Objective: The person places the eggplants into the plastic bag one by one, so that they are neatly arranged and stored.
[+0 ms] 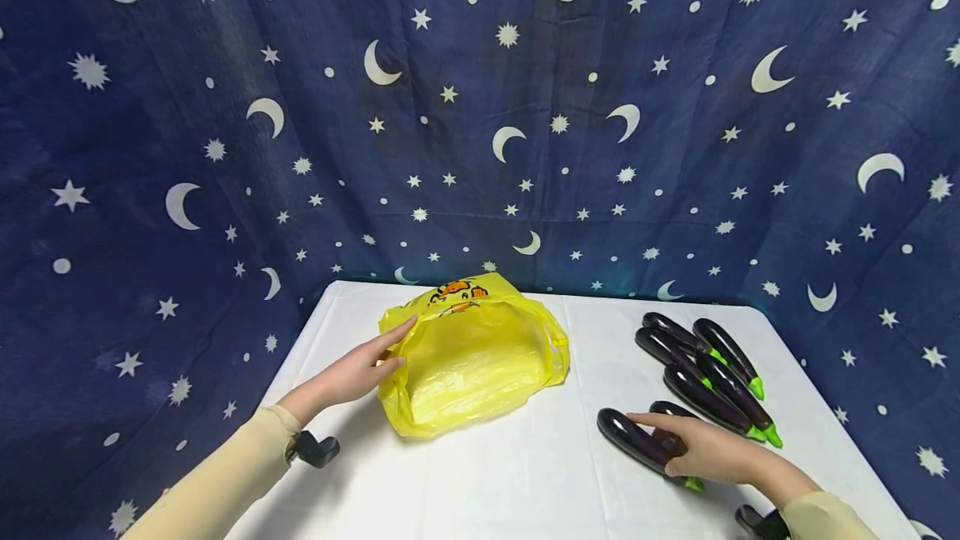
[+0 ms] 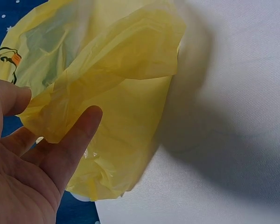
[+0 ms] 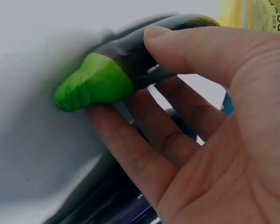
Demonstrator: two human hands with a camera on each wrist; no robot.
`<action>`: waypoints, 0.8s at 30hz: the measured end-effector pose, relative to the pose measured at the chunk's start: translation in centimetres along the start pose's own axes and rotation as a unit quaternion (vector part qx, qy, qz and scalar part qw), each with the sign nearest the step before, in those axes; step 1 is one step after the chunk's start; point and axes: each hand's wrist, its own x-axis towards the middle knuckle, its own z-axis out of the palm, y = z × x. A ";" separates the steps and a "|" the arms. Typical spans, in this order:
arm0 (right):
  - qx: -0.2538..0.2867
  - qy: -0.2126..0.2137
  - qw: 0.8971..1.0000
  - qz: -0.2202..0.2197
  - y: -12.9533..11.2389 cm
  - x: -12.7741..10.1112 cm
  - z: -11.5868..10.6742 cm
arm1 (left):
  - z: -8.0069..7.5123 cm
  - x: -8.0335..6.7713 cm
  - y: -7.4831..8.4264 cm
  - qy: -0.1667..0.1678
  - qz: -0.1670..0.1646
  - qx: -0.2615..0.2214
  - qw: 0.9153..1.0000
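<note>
While the head view looked down across the white table (image 1: 525, 473), the right hand (image 1: 712, 450) lay nearest, at the front right, with fingers and thumb curled round a dark purple eggplant (image 1: 633, 438). That eggplant rested on the cloth, its green stem end (image 1: 693, 484) toward the front edge. In the right wrist view the thumb (image 3: 200, 44) pressed on the glossy skin just behind the green cap (image 3: 91, 88), with the other fingers (image 3: 130, 149) wrapped beneath it. A second eggplant (image 1: 667, 410) lay just behind the held one, partly covered by the fingers.

Farther back on the right, four more eggplants (image 1: 705, 369) lay clustered side by side, green ends pointing to the front right.

At centre left, the left hand (image 1: 360, 373) was at the near left edge of a yellow plastic bag (image 1: 472, 357). The left wrist view showed the thumb (image 2: 72, 140) and a fingertip (image 2: 11, 98) on either side of the film, pinching it loosely. The bag sat open on the table, printed orange mark (image 1: 457, 294) at its far rim.

Behind the table hung a dark blue cloth with moons and stars (image 1: 480, 107).
</note>
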 end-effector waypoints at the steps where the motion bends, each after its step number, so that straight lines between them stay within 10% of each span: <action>1: 0.002 -0.002 1.000 -0.001 0.0 0.0 0.0 | 0.0 0.0 0.0 0.000 -0.001 0.001 1.000; 16: 0.100 -0.028 0.991 -0.082 -1.6 1.1 -0.1 | 0.0 0.2 0.4 0.011 0.000 0.006 1.000; 24: 0.212 -0.029 0.968 -0.134 -6.0 4.3 0.9 | 0.3 0.3 0.9 0.017 -0.021 0.011 1.000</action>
